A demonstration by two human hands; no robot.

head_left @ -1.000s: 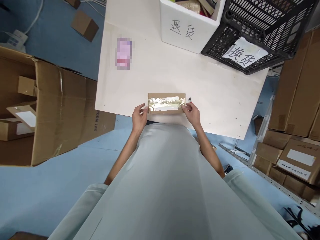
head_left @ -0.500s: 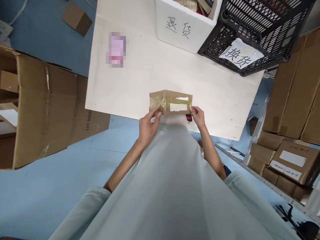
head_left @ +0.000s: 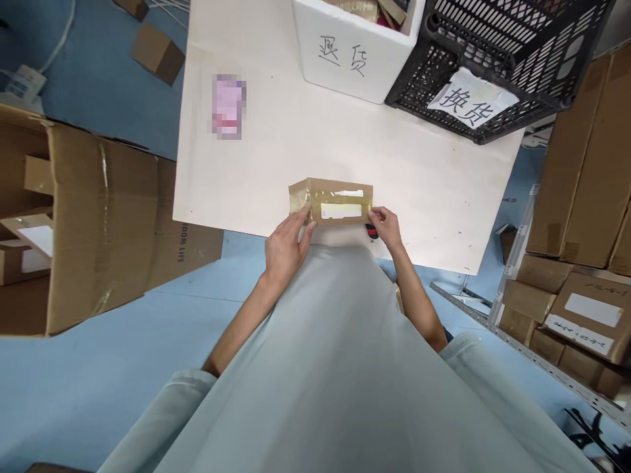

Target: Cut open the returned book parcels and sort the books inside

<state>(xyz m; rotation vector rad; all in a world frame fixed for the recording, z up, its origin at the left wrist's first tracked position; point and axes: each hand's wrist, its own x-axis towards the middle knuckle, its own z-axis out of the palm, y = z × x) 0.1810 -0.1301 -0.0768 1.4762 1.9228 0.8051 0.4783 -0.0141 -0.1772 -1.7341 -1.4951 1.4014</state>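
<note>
A small cardboard box (head_left: 365,190), wrapped in clear tape and carrying two white label strips, is at the front edge of the white table. My left hand (head_left: 288,246) grips its left end, with the fingers on the taped side and the thumb at the near edge. At the near right corner, my right hand (head_left: 387,226) pinches the box between thumb and fingers. A small red-and-black object (head_left: 371,231) lies beside the right fingertips, partly covered; its kind cannot be made out.
On the white table (head_left: 236,177) stand a white foam box (head_left: 345,59) with books in it and a black plastic crate (head_left: 473,79) with a paper sign. A blurred pink item (head_left: 228,108) lies at left. Large open carton (head_left: 103,217) at left; stacked cartons (head_left: 586,315) at right.
The box and my left hand have shifted slightly left. Both hands keep their hold on it. The whole view has also moved a little.
</note>
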